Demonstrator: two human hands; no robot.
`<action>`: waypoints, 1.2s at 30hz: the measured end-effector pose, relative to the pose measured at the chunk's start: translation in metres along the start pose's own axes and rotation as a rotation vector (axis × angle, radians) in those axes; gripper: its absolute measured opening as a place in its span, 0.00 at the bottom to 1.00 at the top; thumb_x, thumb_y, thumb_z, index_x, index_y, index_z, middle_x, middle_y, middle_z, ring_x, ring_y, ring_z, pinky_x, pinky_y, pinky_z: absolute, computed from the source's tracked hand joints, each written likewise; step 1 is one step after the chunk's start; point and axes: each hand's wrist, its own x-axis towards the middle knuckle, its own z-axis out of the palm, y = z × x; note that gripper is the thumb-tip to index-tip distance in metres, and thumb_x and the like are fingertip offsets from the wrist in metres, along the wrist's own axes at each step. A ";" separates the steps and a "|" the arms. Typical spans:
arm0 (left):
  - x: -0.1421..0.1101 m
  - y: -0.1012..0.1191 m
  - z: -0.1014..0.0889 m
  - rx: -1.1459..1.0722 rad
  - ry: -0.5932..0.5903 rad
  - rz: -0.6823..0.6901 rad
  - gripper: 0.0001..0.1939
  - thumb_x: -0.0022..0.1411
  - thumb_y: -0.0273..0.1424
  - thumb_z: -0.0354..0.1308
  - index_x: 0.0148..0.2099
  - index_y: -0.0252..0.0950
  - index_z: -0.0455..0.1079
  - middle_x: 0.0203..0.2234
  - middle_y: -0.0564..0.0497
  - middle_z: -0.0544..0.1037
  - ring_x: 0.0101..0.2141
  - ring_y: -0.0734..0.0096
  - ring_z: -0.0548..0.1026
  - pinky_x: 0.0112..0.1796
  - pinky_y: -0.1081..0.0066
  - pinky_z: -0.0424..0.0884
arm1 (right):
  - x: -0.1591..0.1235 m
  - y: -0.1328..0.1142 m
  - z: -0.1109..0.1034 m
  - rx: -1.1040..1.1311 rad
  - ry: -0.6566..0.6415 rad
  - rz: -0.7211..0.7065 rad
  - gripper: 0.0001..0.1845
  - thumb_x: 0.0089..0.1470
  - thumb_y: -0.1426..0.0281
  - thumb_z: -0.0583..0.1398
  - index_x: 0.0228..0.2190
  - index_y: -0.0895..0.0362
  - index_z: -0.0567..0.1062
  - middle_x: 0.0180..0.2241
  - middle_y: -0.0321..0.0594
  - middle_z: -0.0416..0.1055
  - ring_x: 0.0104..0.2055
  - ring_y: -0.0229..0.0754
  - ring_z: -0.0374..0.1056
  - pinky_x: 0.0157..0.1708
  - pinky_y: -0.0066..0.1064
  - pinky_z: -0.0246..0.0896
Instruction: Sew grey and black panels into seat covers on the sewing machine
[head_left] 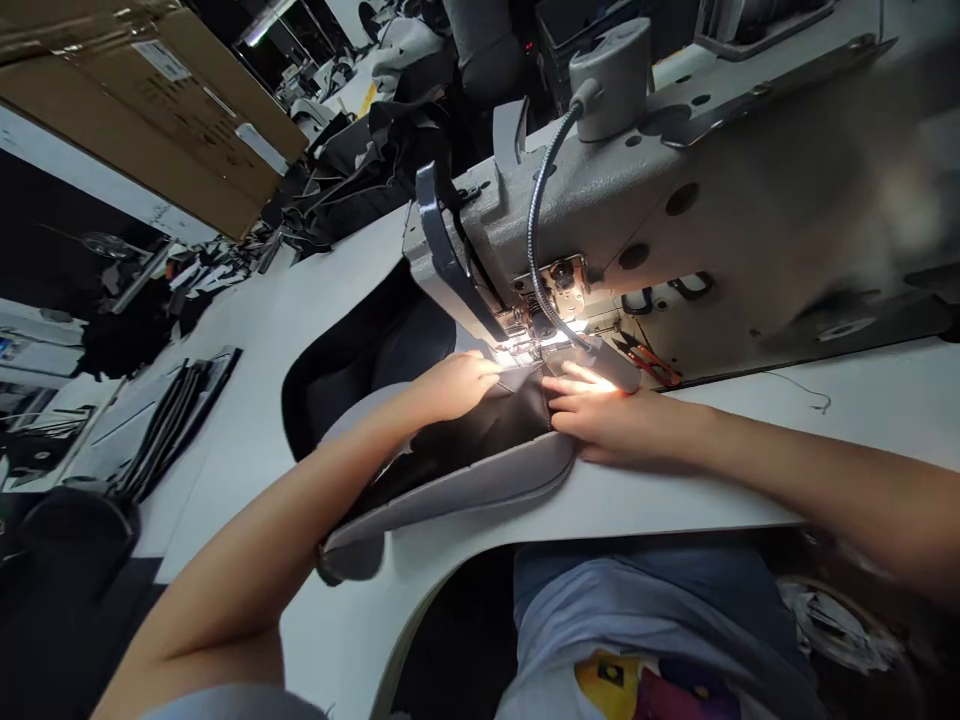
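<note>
A black leather-like piece with grey backing (480, 430) lies under the presser foot of the sewing machine (487, 230), and a stitched seam runs across it. Just left of the lit needle area, my left hand (454, 387) is closed, its curled fingers pinching the edge of the piece. On the other side my right hand (600, 412) rests with fingers spread, pressing the material down beside the seam. A lamp on a bendable metal neck (534, 215) brightens the stitching spot. The needle tip itself is lost in the glare.
Orange-handled snips (651, 362) lie by the machine base, right of the needle. A loose thread (810, 390) is on the white table (750, 450). Stacked dark pieces (169, 425) sit at the left, below a large cardboard box (172, 110). The table's front edge curves inward near my body.
</note>
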 end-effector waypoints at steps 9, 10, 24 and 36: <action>0.005 0.009 0.018 -0.124 0.197 -0.064 0.15 0.64 0.29 0.46 0.36 0.36 0.75 0.34 0.50 0.80 0.38 0.67 0.75 0.43 0.71 0.69 | 0.034 -0.030 0.052 -0.342 0.160 -0.025 0.12 0.55 0.68 0.60 0.36 0.66 0.75 0.53 0.67 0.67 0.57 0.60 0.64 0.55 0.49 0.58; 0.005 0.008 0.019 -0.150 0.204 -0.059 0.14 0.64 0.29 0.47 0.40 0.36 0.75 0.38 0.50 0.80 0.41 0.66 0.75 0.45 0.71 0.69 | 0.032 -0.029 0.054 -0.322 0.173 -0.012 0.16 0.52 0.64 0.62 0.37 0.66 0.74 0.57 0.68 0.63 0.60 0.62 0.61 0.57 0.50 0.56; 0.018 0.056 0.041 0.050 -0.087 -0.126 0.17 0.64 0.22 0.45 0.51 0.30 0.70 0.41 0.42 0.78 0.43 0.62 0.76 0.49 0.68 0.70 | 0.040 -0.045 0.066 -0.429 0.389 0.073 0.17 0.55 0.84 0.47 0.32 0.69 0.76 0.30 0.62 0.75 0.30 0.50 0.70 0.27 0.41 0.61; 0.028 0.057 0.029 -0.026 -0.011 -0.210 0.15 0.67 0.23 0.43 0.43 0.32 0.72 0.41 0.44 0.76 0.41 0.65 0.75 0.48 0.68 0.70 | 0.036 -0.023 0.075 -0.379 0.409 0.091 0.20 0.56 0.77 0.54 0.49 0.74 0.70 0.49 0.68 0.70 0.52 0.58 0.69 0.54 0.46 0.61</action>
